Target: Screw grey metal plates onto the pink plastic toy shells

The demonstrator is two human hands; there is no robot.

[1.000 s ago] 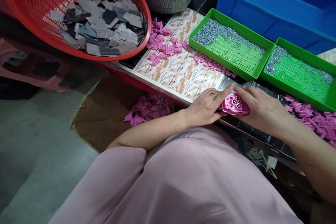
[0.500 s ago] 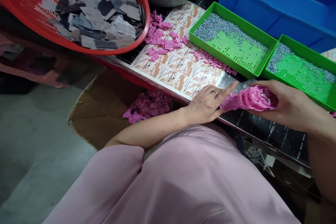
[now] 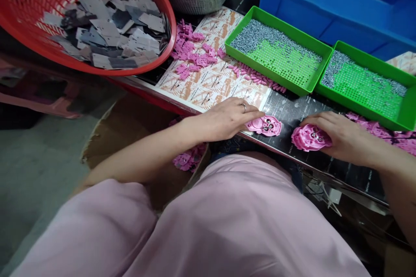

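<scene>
My left hand (image 3: pixel 229 117) is closed on the left end of a flat pink plastic casing (image 3: pixel 271 126) at the table's front edge. Shiny round metal parts show on the casing's right half. A short gap to the right, my right hand (image 3: pixel 336 134) is wrapped round a stack of pink plastic casings (image 3: pixel 308 137), with similar metal parts on top. The stack sits on or just over the black table covering (image 3: pixel 286 106); contact there I cannot tell. My right palm hides its far end.
Two green trays (image 3: pixel 300 88) of small screws lie behind my hands, before a blue bin (image 3: pixel 289 4). Loose pink parts (image 3: pixel 195 54) are scattered at left, near a red basket (image 3: pixel 172 39) of grey plates. A cardboard box (image 3: pixel 100 138) stands below the table edge.
Both hands were together on pink casings. The right hand drew a stack away to the right, then lowered it. The left hand moved left with a single casing.
</scene>
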